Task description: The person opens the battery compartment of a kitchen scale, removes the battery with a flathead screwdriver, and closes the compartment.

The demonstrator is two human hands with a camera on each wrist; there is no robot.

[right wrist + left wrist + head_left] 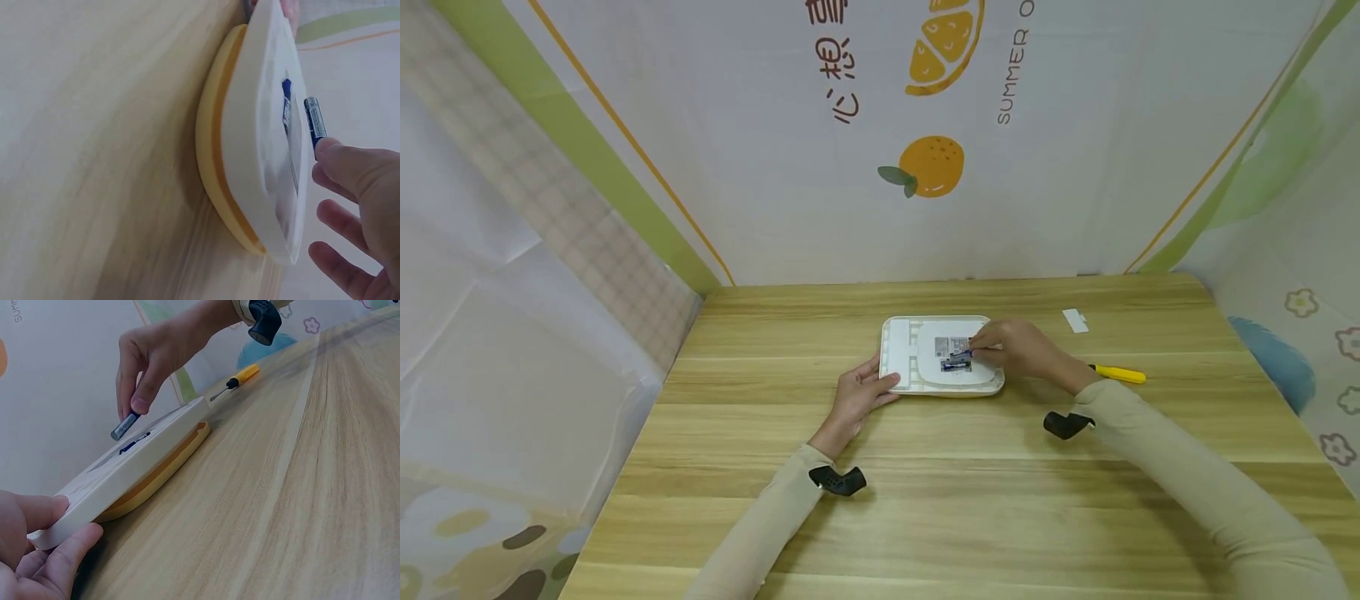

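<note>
A white device (901, 337) with rounded corners and a yellow underside (156, 487) lies on the table, its label and battery compartment facing up. My left hand (856, 398) grips its left edge, thumb on top and fingers beneath. Between thumb and fingertips, my right hand (1021, 346) pinches a small dark blue and silver battery (315, 120). That battery is tilted just above the compartment, apart from the device in the right wrist view. Another blue battery (956, 366) sits in the compartment.
Right of the device lies a screwdriver (1118, 374) with a yellow handle, partly behind the right wrist. A small white cover piece (1075, 321) rests farther back on the wooden table (760, 467). Printed cloth (820, 217) hangs behind the table's back edge.
</note>
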